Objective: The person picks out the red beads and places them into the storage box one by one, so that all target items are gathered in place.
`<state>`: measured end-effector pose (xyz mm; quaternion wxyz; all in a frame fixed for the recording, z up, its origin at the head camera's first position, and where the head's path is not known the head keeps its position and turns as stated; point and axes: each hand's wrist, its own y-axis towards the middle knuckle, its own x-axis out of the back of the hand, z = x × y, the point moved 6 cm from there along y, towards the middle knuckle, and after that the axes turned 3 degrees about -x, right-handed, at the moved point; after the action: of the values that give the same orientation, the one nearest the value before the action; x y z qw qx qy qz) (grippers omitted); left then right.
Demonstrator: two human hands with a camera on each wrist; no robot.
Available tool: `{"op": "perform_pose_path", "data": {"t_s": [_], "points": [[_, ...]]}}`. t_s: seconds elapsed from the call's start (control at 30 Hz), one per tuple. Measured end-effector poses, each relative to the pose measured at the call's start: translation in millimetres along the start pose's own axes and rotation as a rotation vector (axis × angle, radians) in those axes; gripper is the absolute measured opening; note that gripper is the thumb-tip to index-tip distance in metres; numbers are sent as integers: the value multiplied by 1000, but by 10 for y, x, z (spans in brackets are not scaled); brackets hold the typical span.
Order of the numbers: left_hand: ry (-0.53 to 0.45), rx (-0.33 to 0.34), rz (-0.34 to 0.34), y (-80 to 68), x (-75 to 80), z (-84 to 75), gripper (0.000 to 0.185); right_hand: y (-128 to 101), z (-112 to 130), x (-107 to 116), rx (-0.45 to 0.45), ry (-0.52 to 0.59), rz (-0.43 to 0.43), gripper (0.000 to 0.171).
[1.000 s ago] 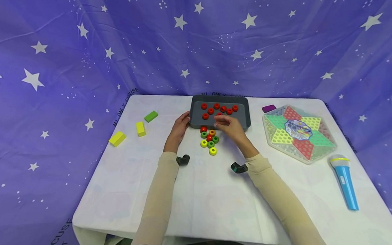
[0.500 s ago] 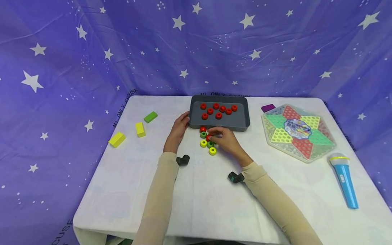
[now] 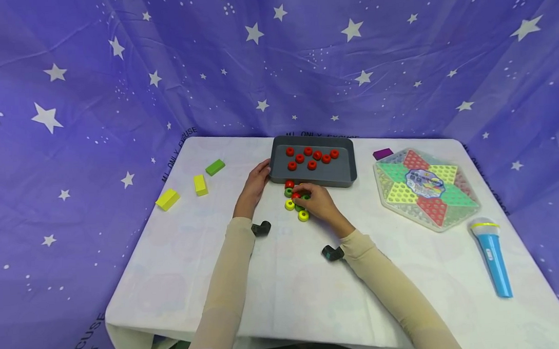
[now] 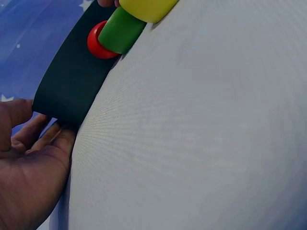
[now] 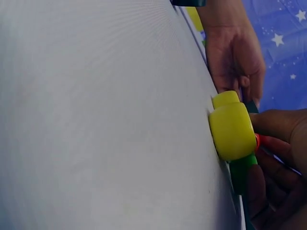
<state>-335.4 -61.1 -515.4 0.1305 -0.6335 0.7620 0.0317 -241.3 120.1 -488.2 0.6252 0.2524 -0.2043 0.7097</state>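
In the head view, my left hand (image 3: 254, 185) holds the left end of a grey tray (image 3: 348, 167), thumb at its rim and fingers low against the outer wall. Several red ring-shaped beads (image 3: 312, 165) lie spread inside the tray. My right hand (image 3: 318, 201) is just in front of the tray, thumb and index finger pinching a red bead (image 3: 296, 196) within a small cluster on the cloth. Around it are another red bead (image 3: 289, 184), green beads (image 3: 288, 192) and yellow beads (image 3: 303, 216). The right hand covers part of this cluster.
Yellow blocks (image 3: 168, 199) and a green block (image 3: 215, 167) lie at the left. On the right are a purple block (image 3: 382, 154), a hexagonal Chinese checkers board (image 3: 425, 190) and a blue toy microphone (image 3: 492, 259). A starry curtain (image 3: 303, 60) hangs behind the white-covered table (image 3: 306, 291).
The right hand has come back from over the tray to the bead cluster, and its thumb and finger have closed on a red bead. The left hand has stayed at the tray.
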Motion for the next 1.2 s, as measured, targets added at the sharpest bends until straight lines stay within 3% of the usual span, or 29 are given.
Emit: {"op": "perform_pose_path", "data": {"t_s": [0.57, 0.77, 1.0, 1.2], "points": [[-13, -27, -6, 15, 10, 18, 42, -13, 22, 67, -71, 17, -25, 25], [-8, -33, -8, 1, 4, 14, 42, -1, 73, 178, -34, 77, -45, 23], [-15, -33, -16, -7, 7, 25, 42, 70, 65, 330, -82, 137, -66, 25], [-5, -15, -19, -2, 4, 15, 42, 154, 86, 478, -71, 182, -76, 32]]}}
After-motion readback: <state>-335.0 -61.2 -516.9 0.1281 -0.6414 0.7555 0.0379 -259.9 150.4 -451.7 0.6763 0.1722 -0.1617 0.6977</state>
